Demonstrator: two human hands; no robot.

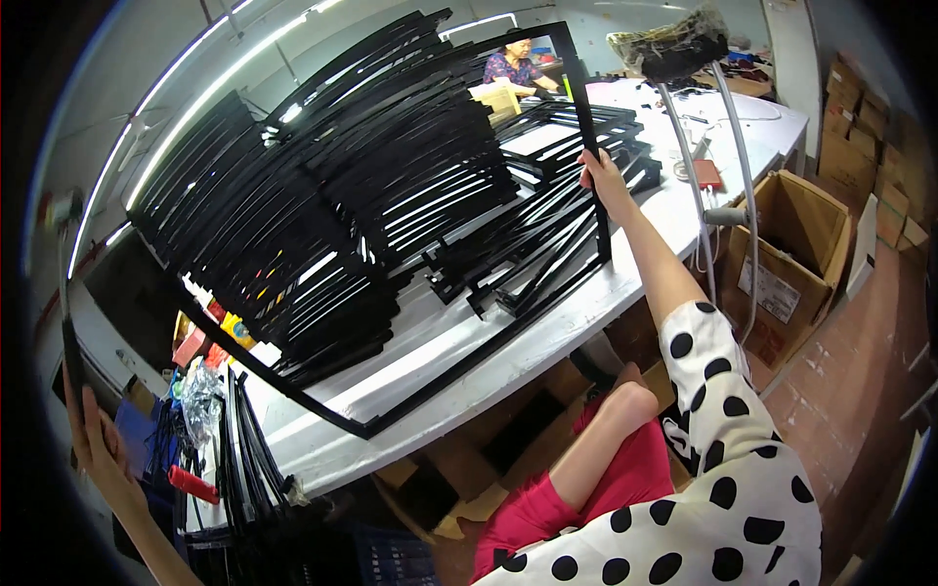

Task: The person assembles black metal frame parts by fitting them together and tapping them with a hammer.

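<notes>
My right hand is closed round one side of a large black rectangular frame. This frame is tilted up above the near edge of the white table, with one corner low at the front. At the far left, my left hand is closed against a long thin dark bar that rises along the picture's edge; its full shape is hard to make out there. Behind the held frame, a tall pile of similar black frames covers much of the table. More frames and strips lie at its right.
Right of the table stand a crutch with a plastic-wrapped pad and an open cardboard box. A red-handled thing and black strips lie front left. Beyond the pile sits another person. Cartons stack far right.
</notes>
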